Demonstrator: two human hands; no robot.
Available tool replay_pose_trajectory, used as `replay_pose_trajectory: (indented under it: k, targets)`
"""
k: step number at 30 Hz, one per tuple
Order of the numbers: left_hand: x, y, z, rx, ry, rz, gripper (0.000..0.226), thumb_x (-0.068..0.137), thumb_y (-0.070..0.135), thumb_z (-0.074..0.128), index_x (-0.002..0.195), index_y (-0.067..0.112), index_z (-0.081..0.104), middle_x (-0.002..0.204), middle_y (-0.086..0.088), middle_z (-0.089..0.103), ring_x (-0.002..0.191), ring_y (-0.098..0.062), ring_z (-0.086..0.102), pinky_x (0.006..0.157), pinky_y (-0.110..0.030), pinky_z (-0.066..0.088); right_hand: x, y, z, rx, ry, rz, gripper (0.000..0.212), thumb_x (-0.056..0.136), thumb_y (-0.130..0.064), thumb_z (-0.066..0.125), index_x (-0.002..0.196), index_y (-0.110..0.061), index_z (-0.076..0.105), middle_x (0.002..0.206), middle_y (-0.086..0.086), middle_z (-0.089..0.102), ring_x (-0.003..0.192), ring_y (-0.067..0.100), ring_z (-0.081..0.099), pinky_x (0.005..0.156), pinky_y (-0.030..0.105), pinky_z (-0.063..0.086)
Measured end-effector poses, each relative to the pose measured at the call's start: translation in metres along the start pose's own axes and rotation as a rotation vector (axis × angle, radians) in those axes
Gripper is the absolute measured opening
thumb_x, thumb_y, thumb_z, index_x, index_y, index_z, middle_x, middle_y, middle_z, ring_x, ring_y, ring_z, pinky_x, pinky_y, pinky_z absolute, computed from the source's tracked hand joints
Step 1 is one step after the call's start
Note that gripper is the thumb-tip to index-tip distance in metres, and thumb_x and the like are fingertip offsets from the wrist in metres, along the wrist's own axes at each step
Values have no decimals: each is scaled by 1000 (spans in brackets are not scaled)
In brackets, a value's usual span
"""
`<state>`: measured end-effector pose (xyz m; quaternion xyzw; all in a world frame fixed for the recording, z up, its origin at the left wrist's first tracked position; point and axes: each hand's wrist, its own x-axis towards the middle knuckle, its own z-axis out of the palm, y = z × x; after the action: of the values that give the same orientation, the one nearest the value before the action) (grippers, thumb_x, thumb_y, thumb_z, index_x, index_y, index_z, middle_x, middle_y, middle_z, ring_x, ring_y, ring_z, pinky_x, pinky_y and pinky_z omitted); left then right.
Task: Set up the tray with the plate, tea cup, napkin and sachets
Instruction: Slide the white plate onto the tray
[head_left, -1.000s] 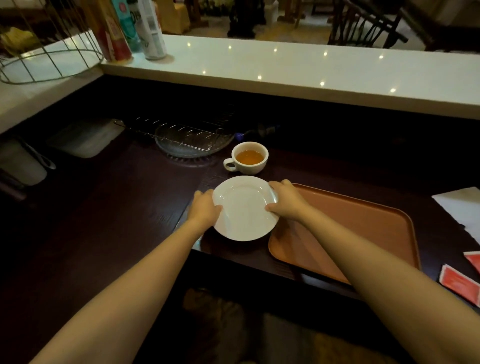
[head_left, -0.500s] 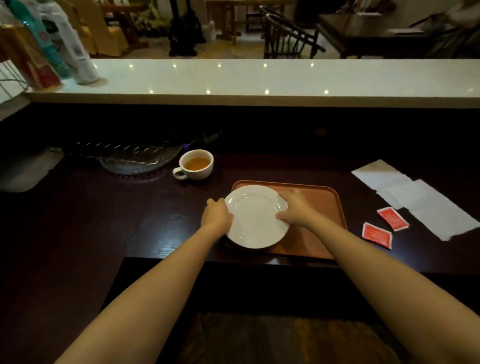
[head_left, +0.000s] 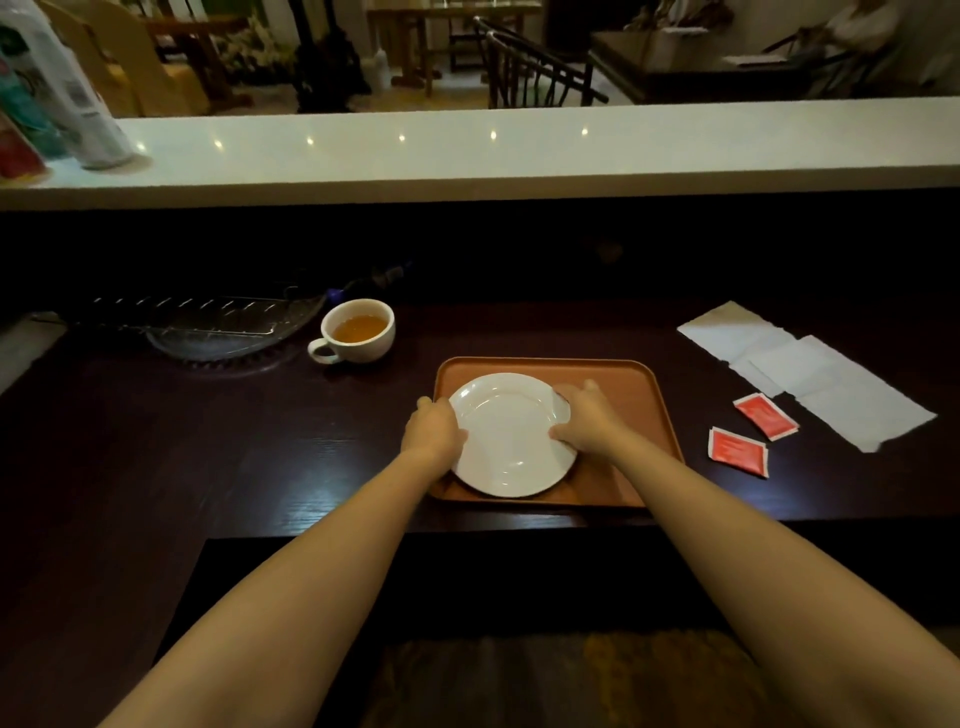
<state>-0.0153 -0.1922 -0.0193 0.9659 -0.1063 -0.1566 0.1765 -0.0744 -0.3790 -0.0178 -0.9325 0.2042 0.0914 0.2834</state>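
A white plate (head_left: 506, 436) sits over the left half of the orange-brown tray (head_left: 628, 395) on the dark counter. My left hand (head_left: 431, 428) grips the plate's left rim and my right hand (head_left: 584, 418) grips its right rim. A white tea cup (head_left: 358, 332) filled with amber tea stands to the upper left of the tray, handle pointing front-left. Two red sachets (head_left: 737, 451) (head_left: 766, 415) lie to the right of the tray. White paper napkins (head_left: 810, 371) are spread out beyond the sachets at the far right.
A glass dish with a wire rack (head_left: 218, 325) lies left of the cup. A raised white ledge (head_left: 519, 150) runs along the back, with bottles (head_left: 67, 98) at its left end. The counter's front edge drops off just below the tray.
Both hands have carried the plate rightward from beside the tray until it sits fully over the tray's left half. The view has swung right, bringing napkins and sachets into sight.
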Motion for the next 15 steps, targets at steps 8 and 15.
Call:
replay_pose_trajectory:
  k: [8,15]
  targets:
    - [1,7,-15,132,-15,67,17,86,10,48,97,5,59,101,-14,63,78,-25,57,62,-31,47,8,-3,4,-196,121,-30,54,83,-24,60,132,-14,39,138,10,40,121,30,42,95,41,43]
    - [20,-39,-68,-159,-20,-130,39,79,28,63,111,6,57,113,-13,62,96,-31,63,76,-35,51,33,-46,-12,-139,-4,-177,72,81,-34,64,140,-15,27,145,12,32,135,31,24,105,46,33]
